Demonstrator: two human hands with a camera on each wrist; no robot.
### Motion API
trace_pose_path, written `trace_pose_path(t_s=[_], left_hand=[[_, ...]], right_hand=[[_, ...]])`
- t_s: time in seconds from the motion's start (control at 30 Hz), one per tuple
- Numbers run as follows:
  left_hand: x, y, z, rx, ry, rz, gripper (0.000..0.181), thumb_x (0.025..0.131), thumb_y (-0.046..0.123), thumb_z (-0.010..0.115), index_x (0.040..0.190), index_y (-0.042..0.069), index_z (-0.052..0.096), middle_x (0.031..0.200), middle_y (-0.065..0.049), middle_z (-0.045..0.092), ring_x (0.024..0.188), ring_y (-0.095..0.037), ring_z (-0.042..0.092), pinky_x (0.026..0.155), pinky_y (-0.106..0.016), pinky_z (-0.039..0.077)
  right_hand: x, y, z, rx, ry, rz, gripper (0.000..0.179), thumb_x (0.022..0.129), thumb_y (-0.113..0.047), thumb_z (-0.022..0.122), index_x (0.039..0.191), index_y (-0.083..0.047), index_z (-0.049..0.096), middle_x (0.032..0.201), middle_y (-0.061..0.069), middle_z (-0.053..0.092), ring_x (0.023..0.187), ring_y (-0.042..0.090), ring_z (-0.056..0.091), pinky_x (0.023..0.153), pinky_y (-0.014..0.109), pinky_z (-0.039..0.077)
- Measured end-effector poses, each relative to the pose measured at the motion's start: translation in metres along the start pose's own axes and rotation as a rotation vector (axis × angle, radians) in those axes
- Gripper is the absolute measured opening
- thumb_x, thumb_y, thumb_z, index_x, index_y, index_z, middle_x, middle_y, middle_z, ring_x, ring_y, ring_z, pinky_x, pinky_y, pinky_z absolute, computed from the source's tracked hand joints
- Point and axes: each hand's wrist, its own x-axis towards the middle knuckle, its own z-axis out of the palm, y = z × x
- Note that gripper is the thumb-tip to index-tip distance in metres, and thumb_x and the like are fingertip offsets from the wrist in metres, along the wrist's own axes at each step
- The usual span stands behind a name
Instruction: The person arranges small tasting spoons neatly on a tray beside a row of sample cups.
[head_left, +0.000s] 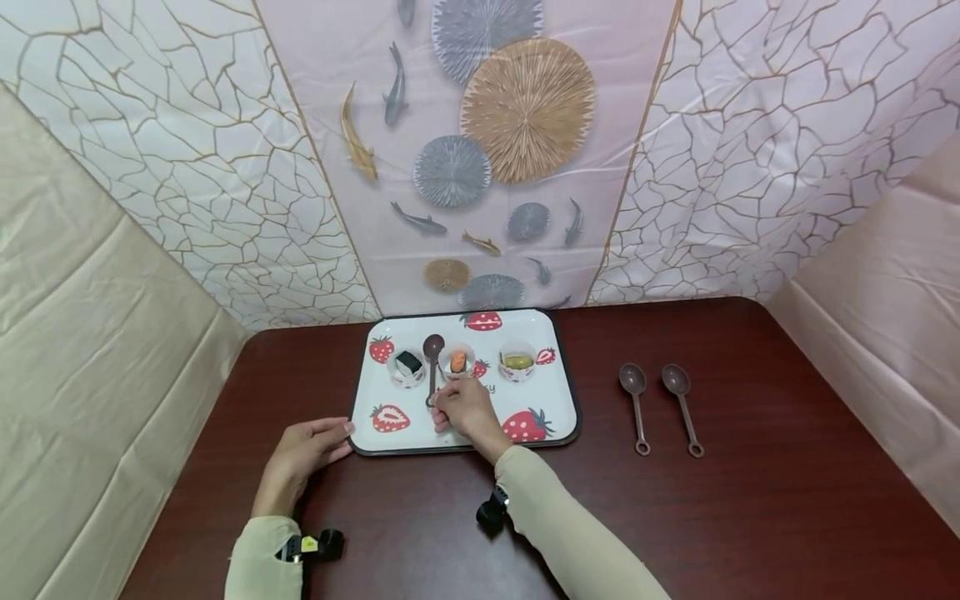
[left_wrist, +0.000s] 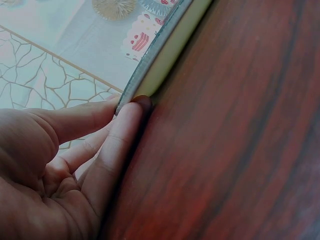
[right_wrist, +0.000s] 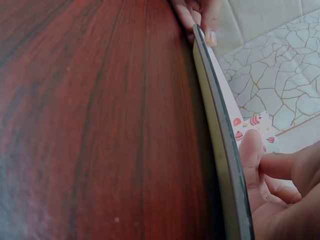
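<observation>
A white tray [head_left: 465,325] with a dark rim and strawberry prints lies on the table. My left hand [head_left: 311,450] grips its near left corner, thumb on the rim and a finger beneath, as the left wrist view shows. Over the tray, my right hand [head_left: 468,408] pinches at the handle end of a brown spoon [head_left: 432,367]; the exact contact is hidden by the fingers. The spoon lies between a small cup with a black-and-white piece [head_left: 408,363] and a cup with an orange piece [head_left: 458,361]. A third cup [head_left: 517,373] to the right holds something yellow-green.
Two more brown spoons, a nearer-left one [head_left: 635,400] and another [head_left: 681,404], lie on the dark red table [head_left: 750,500] right of the tray. A patterned backdrop [head_left: 525,233] stands behind the table, with beige cloth [head_left: 97,333] along the sides.
</observation>
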Motion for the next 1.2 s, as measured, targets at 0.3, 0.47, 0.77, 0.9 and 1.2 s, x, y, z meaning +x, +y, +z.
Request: trace_pose_path(t_s=[0.3, 0.47, 0.77, 0.9, 1.2], left_hand=[[0.002, 0.0, 0.004, 0.01, 0.002, 0.003, 0.052, 0.101, 0.01, 0.074, 0.143, -0.014, 0.055, 0.113, -0.009, 0.072, 0.086, -0.008, 0.073, 0.082, -0.025, 0.065], [0.001, 0.001, 0.006, 0.0, -0.001, 0.008, 0.052, 0.101, 0.009, 0.073, 0.143, -0.015, 0.054, 0.112, -0.009, 0.072, 0.086, -0.008, 0.073, 0.082, -0.025, 0.065], [0.002, 0.002, 0.006, -0.006, -0.004, 0.015, 0.052, 0.101, 0.008, 0.073, 0.143, -0.016, 0.054, 0.108, -0.007, 0.072, 0.085, -0.007, 0.073, 0.081, -0.024, 0.065], [0.001, 0.001, 0.004, -0.004, 0.002, 0.003, 0.052, 0.101, 0.009, 0.073, 0.144, -0.015, 0.054, 0.108, -0.007, 0.073, 0.085, -0.007, 0.073, 0.081, -0.025, 0.066], [-0.001, -0.002, -0.001, 0.01, -0.003, -0.003, 0.054, 0.101, 0.011, 0.073, 0.144, -0.015, 0.054, 0.112, -0.008, 0.072, 0.087, -0.007, 0.073, 0.082, -0.025, 0.065]], right_hand=[[0.006, 0.007, -0.006, -0.029, 0.014, 0.033, 0.013, 0.102, -0.004, 0.07, 0.092, 0.004, 0.072, 0.067, 0.008, 0.07, 0.051, 0.009, 0.064, 0.052, 0.026, 0.062], [0.004, 0.006, -0.008, -0.063, 0.021, 0.006, 0.019, 0.102, -0.01, 0.072, 0.088, 0.003, 0.071, 0.063, 0.007, 0.068, 0.047, 0.009, 0.063, 0.047, 0.023, 0.059], [-0.016, -0.003, -0.024, -0.07, 0.005, -0.07, 0.026, 0.106, -0.015, 0.065, 0.095, 0.007, 0.072, 0.07, 0.011, 0.07, 0.05, 0.011, 0.063, 0.052, 0.03, 0.063], [-0.031, -0.007, -0.039, -0.109, 0.006, -0.116, 0.028, 0.106, -0.02, 0.065, 0.099, 0.007, 0.073, 0.078, 0.015, 0.073, 0.055, 0.015, 0.065, 0.051, 0.032, 0.063], [-0.068, -0.018, -0.085, -0.259, 0.048, -0.179, 0.023, 0.106, -0.022, 0.065, 0.107, -0.002, 0.076, 0.087, 0.012, 0.077, 0.071, 0.034, 0.069, 0.054, 0.025, 0.051]])
